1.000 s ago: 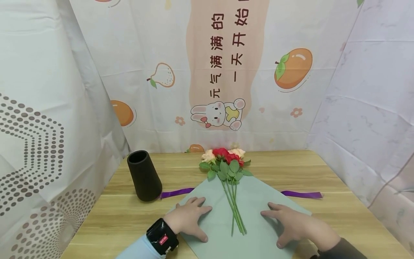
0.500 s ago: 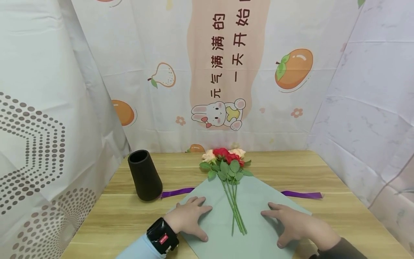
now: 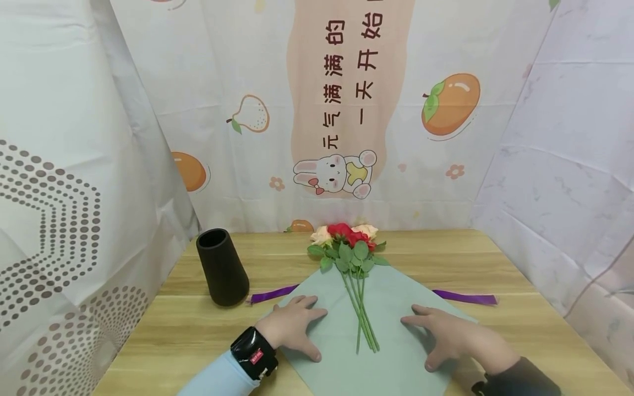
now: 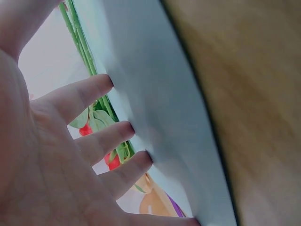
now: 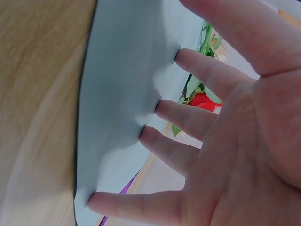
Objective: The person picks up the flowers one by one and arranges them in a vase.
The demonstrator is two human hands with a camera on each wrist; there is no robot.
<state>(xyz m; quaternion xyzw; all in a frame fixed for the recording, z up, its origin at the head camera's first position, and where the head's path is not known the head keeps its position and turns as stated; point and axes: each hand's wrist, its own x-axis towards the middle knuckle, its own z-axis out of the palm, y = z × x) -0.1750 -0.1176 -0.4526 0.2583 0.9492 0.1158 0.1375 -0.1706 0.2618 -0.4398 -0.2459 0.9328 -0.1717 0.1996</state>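
A pale green sheet of wrapping paper (image 3: 366, 371) lies as a diamond on the table. Along its middle rests a bunch of roses (image 3: 351, 236), red and cream, with green stems pointing toward me. My left hand (image 3: 293, 324) touches the sheet's left side with spread fingers; in the left wrist view its fingertips (image 4: 124, 129) meet the paper close to its edge. On the right side my right hand (image 3: 453, 335) does the same, its fingertips (image 5: 164, 106) on the paper in the right wrist view. Neither hand grips anything. A purple ribbon (image 3: 465, 297) runs beneath the sheet, its ends showing at both sides.
A black vase (image 3: 223, 269) stands upright at the left, near the ribbon's left end. Behind the wooden table (image 3: 163, 341) hangs a printed curtain (image 3: 208, 71), with more white cloth along both sides.
Both hands have shifted slightly forward, away from me, over the last half second. The paper and the roses moved the same way with them, and the ribbon shifted a little. The vase stayed put.
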